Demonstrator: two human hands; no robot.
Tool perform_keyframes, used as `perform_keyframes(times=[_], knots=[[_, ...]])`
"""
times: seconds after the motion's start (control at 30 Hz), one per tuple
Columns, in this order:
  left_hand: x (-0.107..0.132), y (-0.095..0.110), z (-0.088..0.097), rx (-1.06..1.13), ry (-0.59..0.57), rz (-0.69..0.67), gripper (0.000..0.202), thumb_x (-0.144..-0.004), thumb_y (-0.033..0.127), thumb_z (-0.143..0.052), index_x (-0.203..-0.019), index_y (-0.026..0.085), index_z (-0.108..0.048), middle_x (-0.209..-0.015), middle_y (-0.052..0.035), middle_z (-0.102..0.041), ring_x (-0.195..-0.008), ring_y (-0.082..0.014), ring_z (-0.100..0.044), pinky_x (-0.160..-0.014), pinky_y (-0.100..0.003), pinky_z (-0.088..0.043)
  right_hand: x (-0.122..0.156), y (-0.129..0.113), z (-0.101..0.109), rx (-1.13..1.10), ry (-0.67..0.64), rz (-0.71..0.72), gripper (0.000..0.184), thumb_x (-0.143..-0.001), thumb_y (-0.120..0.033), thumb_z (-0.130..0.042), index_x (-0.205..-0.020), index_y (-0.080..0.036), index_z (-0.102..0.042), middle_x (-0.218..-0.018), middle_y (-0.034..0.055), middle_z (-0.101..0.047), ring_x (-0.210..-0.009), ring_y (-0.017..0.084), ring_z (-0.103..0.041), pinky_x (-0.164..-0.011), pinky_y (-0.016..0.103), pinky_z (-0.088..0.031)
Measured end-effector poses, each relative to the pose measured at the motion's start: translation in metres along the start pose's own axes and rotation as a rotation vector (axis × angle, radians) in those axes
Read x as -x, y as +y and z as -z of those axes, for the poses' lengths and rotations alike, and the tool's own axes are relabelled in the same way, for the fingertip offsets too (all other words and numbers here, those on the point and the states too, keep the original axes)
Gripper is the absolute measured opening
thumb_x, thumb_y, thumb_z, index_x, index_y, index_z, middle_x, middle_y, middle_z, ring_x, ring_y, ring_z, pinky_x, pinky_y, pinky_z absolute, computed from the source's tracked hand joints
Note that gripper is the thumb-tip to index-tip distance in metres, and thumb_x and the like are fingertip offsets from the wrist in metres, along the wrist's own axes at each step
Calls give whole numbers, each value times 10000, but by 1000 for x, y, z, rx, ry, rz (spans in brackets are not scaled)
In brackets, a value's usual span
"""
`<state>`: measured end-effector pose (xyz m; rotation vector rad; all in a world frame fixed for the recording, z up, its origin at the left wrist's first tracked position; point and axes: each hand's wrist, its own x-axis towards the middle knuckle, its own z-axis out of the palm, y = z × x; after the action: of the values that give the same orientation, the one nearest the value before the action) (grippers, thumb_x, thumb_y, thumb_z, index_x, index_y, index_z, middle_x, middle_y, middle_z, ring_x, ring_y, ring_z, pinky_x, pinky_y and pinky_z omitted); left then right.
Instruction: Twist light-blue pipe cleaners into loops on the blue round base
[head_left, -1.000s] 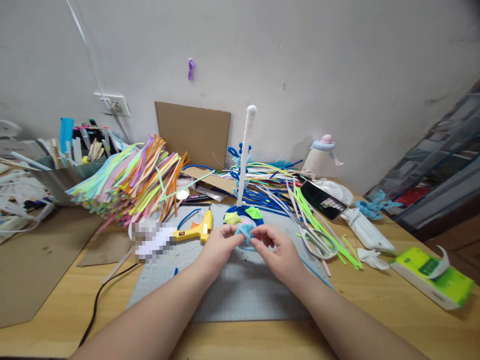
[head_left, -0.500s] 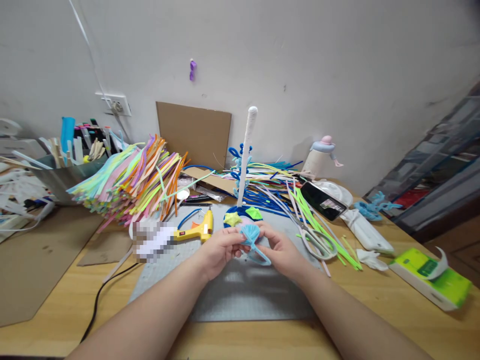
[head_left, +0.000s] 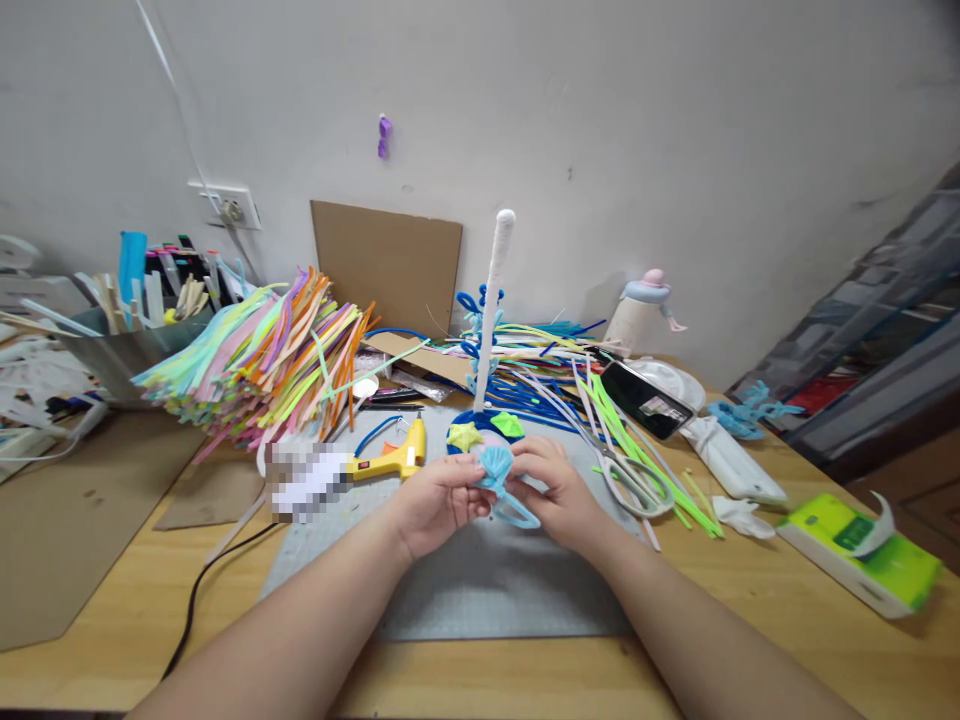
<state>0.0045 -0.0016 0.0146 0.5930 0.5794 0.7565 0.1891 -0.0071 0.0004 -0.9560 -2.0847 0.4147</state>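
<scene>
Between my hands is a light blue pipe-cleaner piece (head_left: pixel 496 464), with a fan-shaped top and a loop hanging below on the right. My left hand (head_left: pixel 442 500) pinches it from the left, thumb along the fan's edge. My right hand (head_left: pixel 559 490) has its fingers bent against the right side, by the loop; the fingertips are partly hidden. Just behind stands a dark blue round base (head_left: pixel 480 418) bearing a yellow star (head_left: pixel 465 437), a green star (head_left: pixel 508 425) and a tall white fuzzy stick (head_left: pixel 493 310). Blue curled pipe cleaners (head_left: pixel 472 325) rise beside the stick.
A yellow glue gun (head_left: pixel 390 462) lies left on the grey cutting mat (head_left: pixel 495 600). Scissors (head_left: pixel 634 482) and green pipe cleaners (head_left: pixel 694 505) lie right, near a phone (head_left: pixel 646 400) and a tissue pack (head_left: pixel 862 550). A big pipe-cleaner bundle (head_left: pixel 262 365) is back left.
My right fingers have shifted up and closer around the light blue piece. The piece has turned slightly and moved a little left. The things on the table stay put.
</scene>
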Motion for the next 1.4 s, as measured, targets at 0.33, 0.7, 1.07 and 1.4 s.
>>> perform_keyframes(times=[0.33, 0.7, 1.07, 1.4], knots=[[-2, -1, -2, -94, -35, -99, 153, -699, 176, -649, -835, 111, -626, -696, -16, -572, -568, -68, -484, -572, -204, -384, -2, -5, 2, 146, -31, -5, 90, -814, -189, -526, -839, -223, -606, -921, 33, -615, -931, 198, -519, -891, 394, -255], [-4, -6, -4, -338, 8, -260, 247, -645, 334, -709, -777, 138, -637, -697, -5, -570, -583, -74, -473, -573, -214, -370, 1, -13, -3, -34, -76, -48, 104, -833, -202, -499, -798, -219, -595, -786, -3, -613, -788, 159, -536, -917, 377, -260], [-7, -9, 1, -421, 90, -370, 214, -626, 313, -721, -715, 127, -660, -639, -4, -595, -577, -87, -473, -592, -226, -363, 0, -14, -3, -10, -105, -16, 159, -842, -198, -486, -889, -252, -629, -814, -2, -644, -815, 156, -559, -932, 387, -223], [-9, -12, 4, -373, 86, -309, 222, -626, 318, -724, -670, 120, -637, -618, -5, -583, -590, -101, -486, -617, -237, -365, 1, -15, -5, 55, -100, -22, 125, -823, -194, -500, -776, -222, -612, -750, -1, -619, -795, 164, -540, -921, 394, -237]])
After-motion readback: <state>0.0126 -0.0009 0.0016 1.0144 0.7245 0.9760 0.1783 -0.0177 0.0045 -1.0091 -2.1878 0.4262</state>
